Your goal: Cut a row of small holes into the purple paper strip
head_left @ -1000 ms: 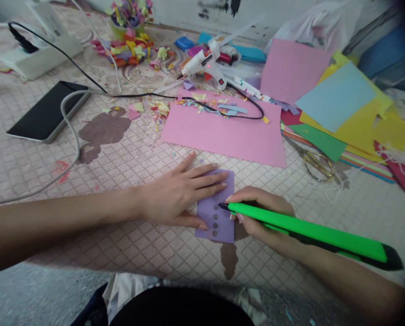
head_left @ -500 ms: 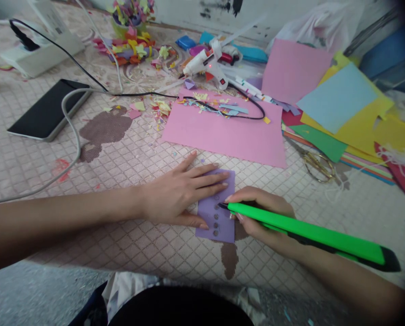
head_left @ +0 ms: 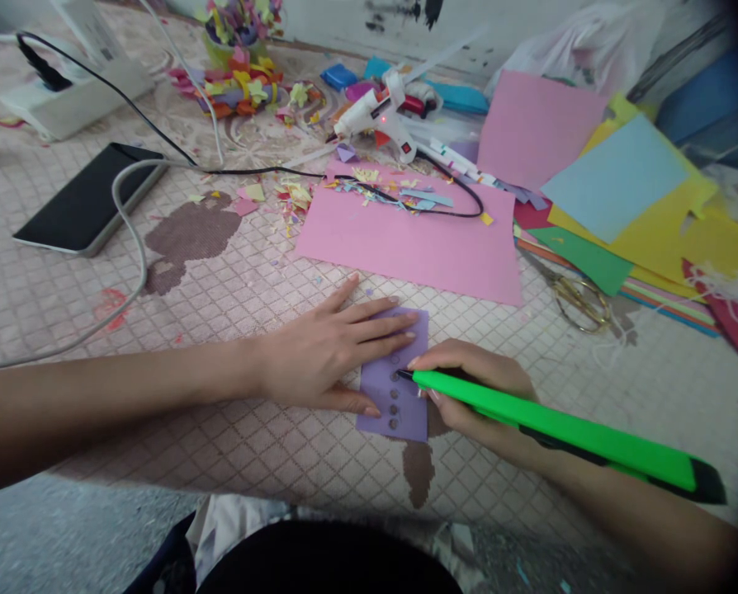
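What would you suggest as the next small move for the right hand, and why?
I would probably ease the green tool gently around the round mark near its tip: the right hand already grips it there, and the left hand lies flat on the purple paper, which likely steadies it.

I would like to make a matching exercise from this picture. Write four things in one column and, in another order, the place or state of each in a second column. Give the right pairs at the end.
Column one
1. Left hand
2. Right hand
3. Glue gun
4. Scissors

Column two
A. White, with a small red light
B. Closed around the green tool
C. Gold-coloured, next to the green sheet
D. Palm down, with fingers on the purple paper

Right pairs: 1-D, 2-B, 3-A, 4-C
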### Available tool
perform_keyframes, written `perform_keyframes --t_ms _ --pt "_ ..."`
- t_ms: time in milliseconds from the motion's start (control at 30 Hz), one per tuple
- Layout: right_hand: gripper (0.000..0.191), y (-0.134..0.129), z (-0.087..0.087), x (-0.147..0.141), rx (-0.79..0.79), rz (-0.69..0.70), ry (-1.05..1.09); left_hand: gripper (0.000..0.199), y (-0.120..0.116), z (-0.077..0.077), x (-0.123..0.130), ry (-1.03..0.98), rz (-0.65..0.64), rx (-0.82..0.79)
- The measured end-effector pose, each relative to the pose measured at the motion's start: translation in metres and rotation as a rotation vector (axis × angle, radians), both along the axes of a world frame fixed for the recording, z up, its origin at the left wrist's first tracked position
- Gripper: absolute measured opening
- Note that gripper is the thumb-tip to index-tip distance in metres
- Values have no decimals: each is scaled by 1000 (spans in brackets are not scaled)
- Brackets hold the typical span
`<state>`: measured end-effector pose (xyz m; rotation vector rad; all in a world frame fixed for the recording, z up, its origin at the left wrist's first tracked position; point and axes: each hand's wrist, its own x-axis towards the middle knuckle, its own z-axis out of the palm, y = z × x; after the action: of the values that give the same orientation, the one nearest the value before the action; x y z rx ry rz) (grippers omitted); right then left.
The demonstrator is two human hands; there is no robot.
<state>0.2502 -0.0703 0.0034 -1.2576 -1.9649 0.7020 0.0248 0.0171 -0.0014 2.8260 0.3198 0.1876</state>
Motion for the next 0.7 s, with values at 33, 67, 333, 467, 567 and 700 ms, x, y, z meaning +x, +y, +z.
perform_keyframes --t_ms 33,67,333,467,567,700 --pt "23 0 0 0 -1 1 4 76 0 0 0 0 1 4" --pt "23 1 0 0 -11 -3 13 76 0 0 0 1 4 9" --pt "20 -3 7 4 -153 -61 143 78 -6 0 -1 -12 58 43" --pt "21 -5 10 5 -143 -50 98 78 -8 -2 -3 -49 86 45" --pt "22 -6 8 6 -155 -38 116 69 -7 -3 -4 -56 44 40" --pt "22 -7 7 5 -154 -51 107 62 -6 -2 -3 -17 -10 -1"
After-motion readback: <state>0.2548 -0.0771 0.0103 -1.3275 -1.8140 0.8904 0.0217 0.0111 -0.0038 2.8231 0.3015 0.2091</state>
